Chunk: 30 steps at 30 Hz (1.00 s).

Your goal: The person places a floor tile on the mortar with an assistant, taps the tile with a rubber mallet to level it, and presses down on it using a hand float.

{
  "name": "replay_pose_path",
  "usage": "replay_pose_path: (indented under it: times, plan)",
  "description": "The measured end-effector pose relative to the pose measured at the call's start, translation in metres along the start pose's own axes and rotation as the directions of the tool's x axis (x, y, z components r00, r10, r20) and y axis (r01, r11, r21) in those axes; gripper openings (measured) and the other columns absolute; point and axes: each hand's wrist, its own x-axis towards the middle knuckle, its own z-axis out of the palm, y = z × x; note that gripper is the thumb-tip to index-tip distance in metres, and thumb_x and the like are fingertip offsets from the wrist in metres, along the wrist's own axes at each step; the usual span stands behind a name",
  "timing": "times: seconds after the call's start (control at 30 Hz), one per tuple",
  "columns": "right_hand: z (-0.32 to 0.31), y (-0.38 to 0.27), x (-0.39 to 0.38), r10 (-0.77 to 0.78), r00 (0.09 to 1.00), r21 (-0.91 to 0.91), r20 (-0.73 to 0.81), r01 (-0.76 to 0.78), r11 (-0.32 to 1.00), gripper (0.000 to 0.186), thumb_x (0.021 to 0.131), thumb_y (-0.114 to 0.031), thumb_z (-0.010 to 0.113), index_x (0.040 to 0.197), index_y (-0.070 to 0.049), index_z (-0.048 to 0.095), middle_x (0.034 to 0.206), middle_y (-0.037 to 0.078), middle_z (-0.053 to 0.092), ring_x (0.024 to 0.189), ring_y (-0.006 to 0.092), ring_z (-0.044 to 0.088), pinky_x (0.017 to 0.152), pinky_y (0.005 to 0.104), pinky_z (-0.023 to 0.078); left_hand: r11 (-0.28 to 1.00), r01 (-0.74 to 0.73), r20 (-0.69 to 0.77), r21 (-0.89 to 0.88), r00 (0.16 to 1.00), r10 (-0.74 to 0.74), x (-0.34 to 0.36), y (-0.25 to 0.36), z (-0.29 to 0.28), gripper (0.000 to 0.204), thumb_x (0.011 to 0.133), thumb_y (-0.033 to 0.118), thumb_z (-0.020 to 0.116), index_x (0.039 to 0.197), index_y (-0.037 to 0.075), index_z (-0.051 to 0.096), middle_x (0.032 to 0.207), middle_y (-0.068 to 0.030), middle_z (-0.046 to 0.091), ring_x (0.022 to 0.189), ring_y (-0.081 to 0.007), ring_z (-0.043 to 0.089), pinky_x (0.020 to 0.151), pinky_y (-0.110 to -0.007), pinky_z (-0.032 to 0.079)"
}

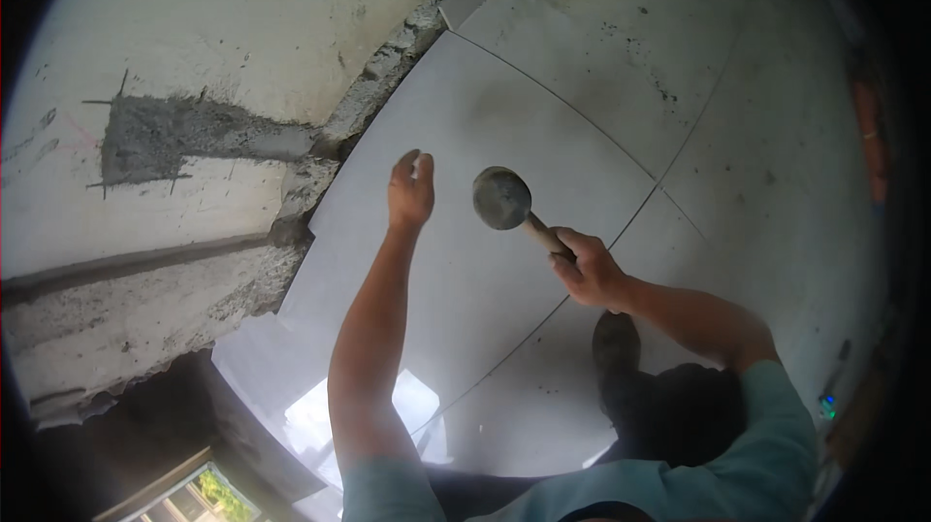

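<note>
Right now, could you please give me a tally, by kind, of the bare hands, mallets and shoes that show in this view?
Bare hands: 2 (left hand, free; right hand, gripping the handle)
Mallets: 1 (the round-headed mallet)
Shoes: 1 (the dark shoe)
Total: 4

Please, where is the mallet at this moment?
In the head view, the mallet is near the centre, gripped by the right hand, its head over a pale floor tile, right of the left hand.
</note>
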Motion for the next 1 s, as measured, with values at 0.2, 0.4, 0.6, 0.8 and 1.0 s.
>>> replay_pose_path:
  times: [0.2, 0.4, 0.6, 0.8, 1.0]
  plan:
    - [-0.052, 0.071, -0.047, 0.173, 0.984, -0.139, -0.040, -0.177, 0.974, 0.021, 0.085, -0.010, 0.061, 0.104, -0.003, 0.056, 0.075, 0.017, 0.060, 0.068, 0.0377, 0.061, 0.063, 0.0460, 0.048, 0.729, 0.282, -0.133, 0.624, 0.957, -0.256, 0.100, -0.141, -0.019, 0.085, 0.088, 0.055, 0.058, 0.148, 0.000, 0.033, 0.151, -0.0240, 0.035, 0.143, -0.0381, 0.029, 0.117, -0.045, 0.026]
    - [-0.095, 0.085, -0.081, 0.293, 0.955, -0.199, 0.051, -0.278, 0.940, 0.029, 0.085, -0.013, 0.060, 0.111, 0.000, 0.057, 0.086, 0.020, 0.064, 0.078, 0.0389, 0.064, 0.071, 0.0460, 0.051, 0.595, 0.281, -0.133, 0.753, 0.950, -0.281, 0.137, -0.169, -0.008, 0.082, 0.091, 0.062, 0.050, 0.147, 0.004, 0.038, 0.149, -0.0232, 0.039, 0.138, -0.0388, 0.037, 0.114, -0.047, 0.032]
    - [-0.116, 0.082, -0.074, 0.310, 0.938, -0.373, 0.153, -0.236, 0.897, 0.043, 0.087, -0.011, 0.062, 0.128, -0.003, 0.051, 0.087, 0.017, 0.066, 0.071, 0.0319, 0.065, 0.062, 0.0424, 0.053, 0.582, 0.202, -0.094, 0.788, 0.973, -0.210, 0.166, -0.205, -0.024, 0.067, 0.092, 0.062, 0.048, 0.108, 0.002, 0.071, 0.109, -0.0246, 0.068, 0.104, -0.0430, 0.064, 0.089, -0.052, 0.050]
    - [-0.128, 0.073, -0.063, 0.058, 0.955, -0.545, 0.292, 0.116, 0.830, 0.068, 0.085, -0.007, 0.066, 0.147, -0.014, 0.040, 0.075, 0.013, 0.060, 0.051, 0.0194, 0.054, 0.044, 0.0340, 0.046, 0.542, 0.389, -0.228, 0.745, 0.912, -0.341, 0.186, -0.222, -0.055, 0.060, 0.091, 0.059, 0.052, 0.107, 0.004, 0.071, 0.105, -0.0154, 0.071, 0.095, -0.0318, 0.068, 0.081, -0.043, 0.050]
    - [-0.158, 0.084, -0.086, 0.145, 0.961, -0.658, 0.234, 0.047, 0.751, 0.073, 0.082, -0.007, 0.065, 0.149, -0.015, 0.039, 0.072, 0.012, 0.057, 0.048, 0.0176, 0.051, 0.042, 0.0326, 0.044, 0.628, 0.357, -0.170, 0.692, 0.925, -0.339, 0.169, -0.190, -0.035, 0.063, 0.089, 0.056, 0.053, 0.117, 0.001, 0.067, 0.112, -0.0176, 0.070, 0.098, -0.0343, 0.065, 0.085, -0.043, 0.049]
